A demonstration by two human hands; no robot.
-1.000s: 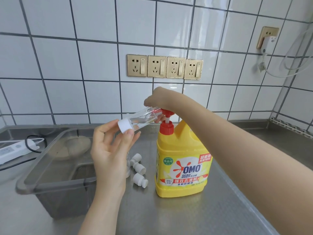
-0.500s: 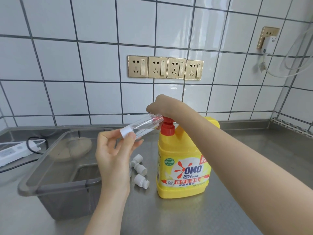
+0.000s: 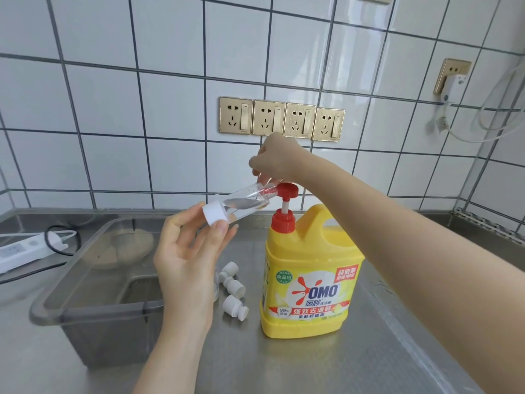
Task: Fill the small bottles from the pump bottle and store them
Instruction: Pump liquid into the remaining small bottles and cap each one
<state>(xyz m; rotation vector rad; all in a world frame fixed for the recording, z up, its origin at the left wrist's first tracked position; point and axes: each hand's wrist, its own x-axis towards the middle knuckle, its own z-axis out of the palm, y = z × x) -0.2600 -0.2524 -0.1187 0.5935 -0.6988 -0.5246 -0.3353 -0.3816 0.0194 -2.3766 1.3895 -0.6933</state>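
A yellow OMO pump bottle [image 3: 309, 280] stands on the steel counter, its red pump head [image 3: 287, 191] raised on the white stem. My right hand [image 3: 277, 159] rests on top of the pump head. My left hand [image 3: 189, 251] holds a small clear bottle [image 3: 241, 201] by its white-banded end, tilted with its open mouth over the red nozzle. A little clear liquid lies inside it. Three white caps [image 3: 233, 288] lie on the counter beside the pump bottle, partly behind my left hand.
A grey translucent bin [image 3: 93, 305] sits at the left on the counter. A white power strip [image 3: 22, 250] with a black cable lies at far left. Wall sockets [image 3: 281, 119] are on the tiled wall; a charger [image 3: 451, 86] with white cable hangs at right.
The pump head, pressed down half a second ago, has risen again with my right hand on it. The small bottle stays on the nozzle.
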